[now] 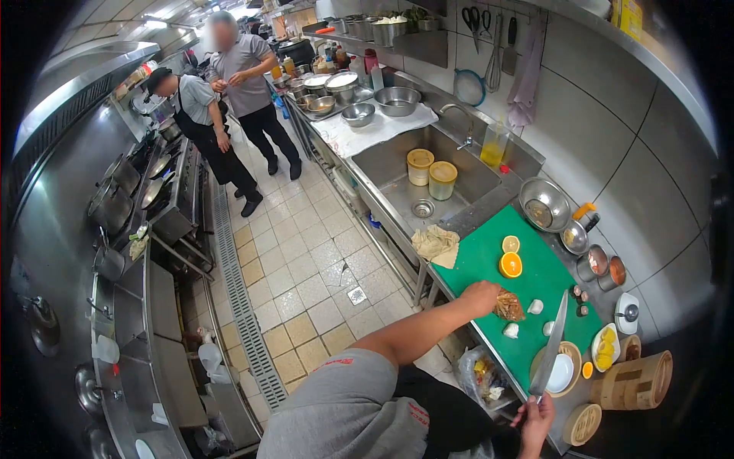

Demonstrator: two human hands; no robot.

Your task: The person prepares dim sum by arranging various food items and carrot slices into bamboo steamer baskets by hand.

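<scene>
My left hand point(483, 296) reaches onto the green cutting board point(489, 256) and grips a brownish crumpled item point(508, 307) that I cannot identify. My right hand point(537, 422) is closed on the handle of a cleaver point(552, 344), whose blade points up over the board. Two orange halves point(511, 264) lie cut side up farther along the board. A few small white pieces point(511, 330) lie beside the brownish item. A small white bowl in a wooden dish point(560, 372) sits under the blade's base.
Metal bowls point(544, 204), small cups and bamboo steamers point(633, 380) line the counter by the wall. The sink point(459, 180) holds two lidded tubs, and a cloth point(436, 243) lies on its edge. Two people point(222, 99) stand in the tiled aisle by the stoves point(164, 191).
</scene>
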